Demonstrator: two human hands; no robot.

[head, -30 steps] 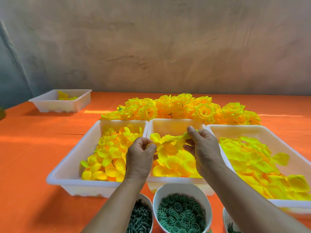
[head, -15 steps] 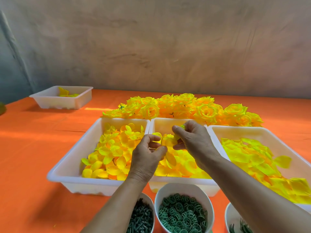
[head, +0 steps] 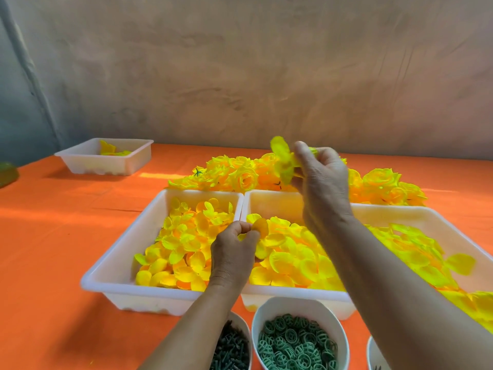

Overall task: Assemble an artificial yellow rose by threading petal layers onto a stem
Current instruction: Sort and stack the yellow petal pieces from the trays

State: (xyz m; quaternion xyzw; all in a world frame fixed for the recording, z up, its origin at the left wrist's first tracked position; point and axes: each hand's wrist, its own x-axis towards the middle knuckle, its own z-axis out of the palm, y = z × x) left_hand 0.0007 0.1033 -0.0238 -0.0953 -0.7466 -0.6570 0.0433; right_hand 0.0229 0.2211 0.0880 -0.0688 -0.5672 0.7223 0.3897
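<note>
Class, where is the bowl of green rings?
Head view, bottom centre: the bowl of green rings stands nearer us than the middle tray, right of the bowl of dark pegs.

The petal layer pinched in my right hand is smeared by motion, and my fingers hide its centre. My left hand covers part of the petal it pinches. My right forearm hides the middle tray's right side. The right tray runs off the right edge. The bottom edge cuts 3 cups: the dark-piece cup, the green-ring cup and a lower-right cup, whose contents are too small to tell.
</note>
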